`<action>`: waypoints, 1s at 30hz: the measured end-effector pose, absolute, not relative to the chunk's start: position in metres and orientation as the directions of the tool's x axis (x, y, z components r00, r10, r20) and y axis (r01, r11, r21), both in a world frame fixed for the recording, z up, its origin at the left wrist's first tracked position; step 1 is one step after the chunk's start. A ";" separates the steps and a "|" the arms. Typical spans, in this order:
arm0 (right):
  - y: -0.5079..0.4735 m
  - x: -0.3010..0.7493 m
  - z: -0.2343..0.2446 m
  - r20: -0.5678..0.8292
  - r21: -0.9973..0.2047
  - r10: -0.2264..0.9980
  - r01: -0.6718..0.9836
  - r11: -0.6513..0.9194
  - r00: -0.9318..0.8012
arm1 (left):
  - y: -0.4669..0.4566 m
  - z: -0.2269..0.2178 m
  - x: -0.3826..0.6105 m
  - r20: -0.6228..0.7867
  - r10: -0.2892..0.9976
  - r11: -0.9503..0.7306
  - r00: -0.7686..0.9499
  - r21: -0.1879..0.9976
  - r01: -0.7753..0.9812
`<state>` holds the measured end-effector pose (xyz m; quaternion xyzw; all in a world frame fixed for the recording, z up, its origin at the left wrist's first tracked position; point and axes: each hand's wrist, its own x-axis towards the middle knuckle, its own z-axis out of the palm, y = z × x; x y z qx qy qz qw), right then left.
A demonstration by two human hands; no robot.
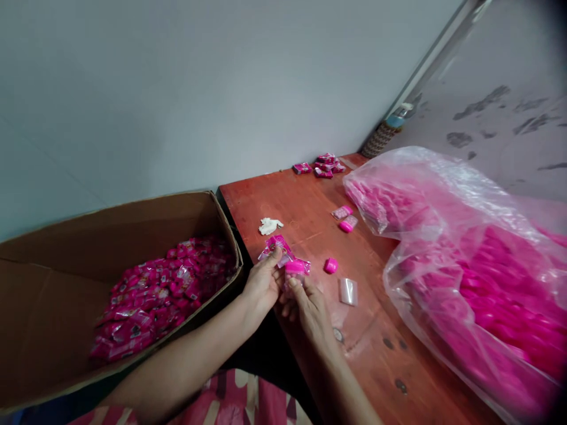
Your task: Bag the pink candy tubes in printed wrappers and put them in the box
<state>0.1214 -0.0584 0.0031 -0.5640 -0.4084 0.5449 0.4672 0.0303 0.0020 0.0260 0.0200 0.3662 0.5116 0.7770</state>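
In my left hand (262,286), the thumb presses on a shiny printed pink wrapper (277,243). Just right of it, my right hand (313,311) pinches a small clear plastic container with a pink cap (295,267), partly hidden by the fingers. Both hands meet over the near-left edge of the reddish wooden table (305,203). A loose pink cap (331,265) and a clear, uncapped container (348,291) lie to their right. Farther back are two small pink-capped containers, one (342,212) behind the other (348,224).
To the left stands an open cardboard box (177,206) with a heap of pink packets (155,295). A large clear bag (425,159) of pink pieces covers the table's right side. Several packets (325,165) lie by the wall, and a crumpled white scrap (270,225) nearer.
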 end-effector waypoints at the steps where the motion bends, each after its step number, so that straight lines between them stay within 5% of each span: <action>1: -0.058 0.120 0.003 -0.228 -0.973 0.971 -0.057 -0.224 0.076 | 0.001 0.025 0.030 -0.525 0.826 0.462 0.205 0.423 -0.779; 12: -0.055 0.118 0.006 -0.215 -0.971 0.976 -0.108 -0.212 0.017 | -0.003 0.020 0.026 -0.378 0.874 0.485 0.304 0.689 -0.538; 21: -0.054 0.119 -0.003 -0.142 -0.990 0.980 0.002 -0.144 0.138 | 0.003 0.008 0.025 -0.382 0.833 0.533 0.400 0.747 -0.397; 27: -0.054 0.127 -0.001 -0.198 -0.918 0.974 -0.326 -0.224 -0.110 | 0.005 0.017 0.019 -0.322 0.785 0.550 0.530 0.757 -0.354; 30: -0.053 0.128 -0.002 -0.210 -0.925 0.975 -0.310 -0.222 -0.072 | 0.005 0.019 0.015 -0.323 0.703 0.592 0.634 0.760 -0.269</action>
